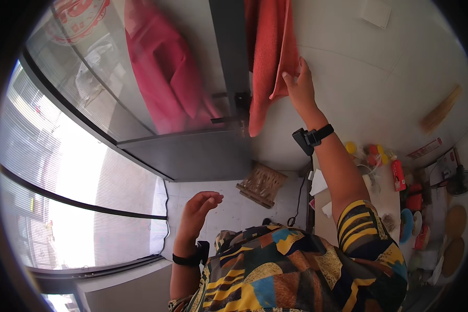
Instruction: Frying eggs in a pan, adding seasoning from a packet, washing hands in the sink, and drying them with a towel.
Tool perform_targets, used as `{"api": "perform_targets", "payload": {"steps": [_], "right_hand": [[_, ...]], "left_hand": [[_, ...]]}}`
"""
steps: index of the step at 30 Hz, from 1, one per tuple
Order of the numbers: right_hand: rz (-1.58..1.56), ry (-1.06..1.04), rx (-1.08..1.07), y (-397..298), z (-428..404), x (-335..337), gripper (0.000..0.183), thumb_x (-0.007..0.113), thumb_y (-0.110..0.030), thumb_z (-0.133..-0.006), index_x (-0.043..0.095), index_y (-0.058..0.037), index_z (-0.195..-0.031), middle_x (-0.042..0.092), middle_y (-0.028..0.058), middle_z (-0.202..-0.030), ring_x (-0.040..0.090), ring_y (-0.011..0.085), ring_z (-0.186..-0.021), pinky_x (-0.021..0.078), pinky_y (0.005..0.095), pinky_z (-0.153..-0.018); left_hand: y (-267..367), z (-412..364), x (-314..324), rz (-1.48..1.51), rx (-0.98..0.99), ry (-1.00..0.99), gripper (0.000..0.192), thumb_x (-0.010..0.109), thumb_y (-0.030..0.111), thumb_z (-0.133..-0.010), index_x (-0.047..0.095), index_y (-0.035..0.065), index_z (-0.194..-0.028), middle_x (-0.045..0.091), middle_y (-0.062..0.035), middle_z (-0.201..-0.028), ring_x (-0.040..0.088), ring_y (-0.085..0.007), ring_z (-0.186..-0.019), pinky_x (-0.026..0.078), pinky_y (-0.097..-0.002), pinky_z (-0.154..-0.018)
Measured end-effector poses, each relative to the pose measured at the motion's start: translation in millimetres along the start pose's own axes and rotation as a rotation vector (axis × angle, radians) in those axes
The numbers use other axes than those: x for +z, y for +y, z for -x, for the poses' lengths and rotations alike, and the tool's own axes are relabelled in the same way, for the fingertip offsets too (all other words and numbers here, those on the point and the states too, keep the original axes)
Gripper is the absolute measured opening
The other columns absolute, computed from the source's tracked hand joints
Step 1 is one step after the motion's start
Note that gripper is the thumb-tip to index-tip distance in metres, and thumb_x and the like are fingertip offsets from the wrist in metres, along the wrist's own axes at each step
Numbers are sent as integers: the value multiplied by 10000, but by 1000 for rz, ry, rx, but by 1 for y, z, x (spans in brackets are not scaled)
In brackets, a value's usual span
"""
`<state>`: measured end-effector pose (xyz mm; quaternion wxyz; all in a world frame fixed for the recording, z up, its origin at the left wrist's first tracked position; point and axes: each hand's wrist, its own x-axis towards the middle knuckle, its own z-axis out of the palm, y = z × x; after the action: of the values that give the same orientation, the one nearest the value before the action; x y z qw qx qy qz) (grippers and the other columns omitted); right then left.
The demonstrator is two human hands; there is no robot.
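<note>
A coral-red terry towel hangs down at the top centre, beside a dark metal door frame. My right hand is raised to the towel's right edge, with the edge between thumb and fingers; the hold looks light. My left hand is held low at the centre left, fingers curled together, with nothing visible in it. Behind the glass, left of the frame, hangs a magenta cloth. A black door latch sits next to the towel's lower part. A black band is on each of my wrists.
On the tiled floor stands a small wooden rack or stool. To the right, a table holds a red bottle, a blue plate and other items. A hand broom hangs on the wall. A ribbed translucent curtain covers the left side.
</note>
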<state>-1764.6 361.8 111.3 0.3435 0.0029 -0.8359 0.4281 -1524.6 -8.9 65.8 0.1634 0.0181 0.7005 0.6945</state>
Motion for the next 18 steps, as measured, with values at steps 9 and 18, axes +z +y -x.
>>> {"api": "perform_targets", "payload": {"steps": [9,18], "right_hand": [[94,158,116,-7,-4,21,505,724,-172,-917,532,30,-1339,644,198,-1206,654,304,-1054,518,416,-930],[28,253,164,-65,62,-48,305,800,-147,-847,619,-28,-1062,653,72,-938,589,175,-666,510,344,-649]], "left_hand": [[22,-32,-16,-6,-7,-108,230,599,115,-1035,653,-29,-1206,723,-105,-1156,659,-181,-1102,503,-326,-1017],[74,-56,-24,-9,118,-326,342,591,109,-1042,542,-26,-1353,681,-134,-1245,612,-212,-1221,465,-346,-1076]]}}
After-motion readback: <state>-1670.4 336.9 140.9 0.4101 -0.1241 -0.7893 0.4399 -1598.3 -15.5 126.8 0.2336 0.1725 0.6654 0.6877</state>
